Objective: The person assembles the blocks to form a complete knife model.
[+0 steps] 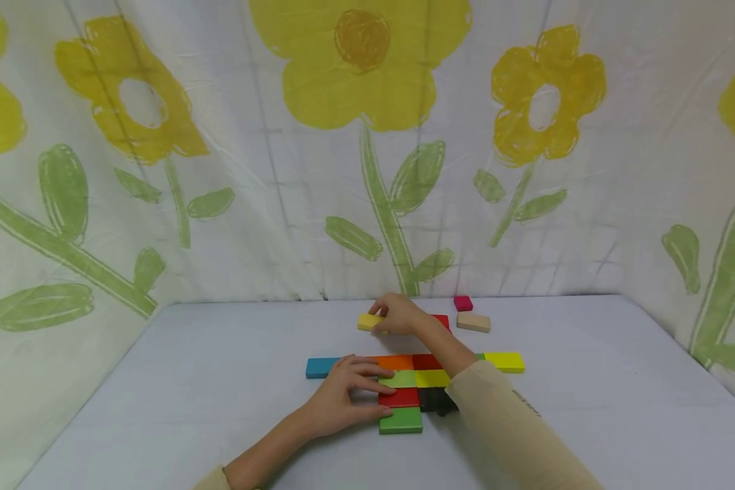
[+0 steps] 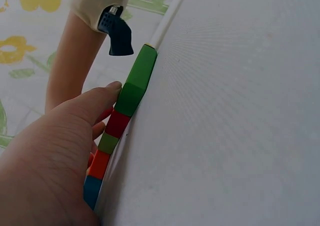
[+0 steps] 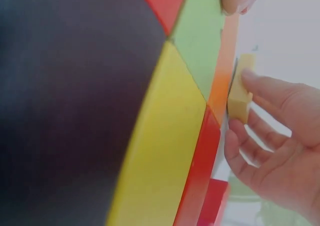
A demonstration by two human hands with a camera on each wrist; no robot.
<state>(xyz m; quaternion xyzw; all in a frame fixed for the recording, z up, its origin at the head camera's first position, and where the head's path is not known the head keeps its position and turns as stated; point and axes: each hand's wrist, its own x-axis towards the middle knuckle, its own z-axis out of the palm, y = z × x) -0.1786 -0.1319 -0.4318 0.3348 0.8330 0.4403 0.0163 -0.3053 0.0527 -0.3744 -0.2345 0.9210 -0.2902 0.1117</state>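
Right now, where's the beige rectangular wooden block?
In the head view, the beige block lies right of centre, far back on the white table, in front of the small crimson block.

I see free tabletop [image 1: 220,361] on either side of the block cluster [image 1: 404,397]. The right arm [image 1: 486,401] slants over its right part, barring that way in; the left hand [image 1: 348,398] blocks its left edge. A flowered curtain [image 1: 269,204] walls the far side, and a wooden block [image 1: 474,322] lies right of the right hand [image 1: 400,314].
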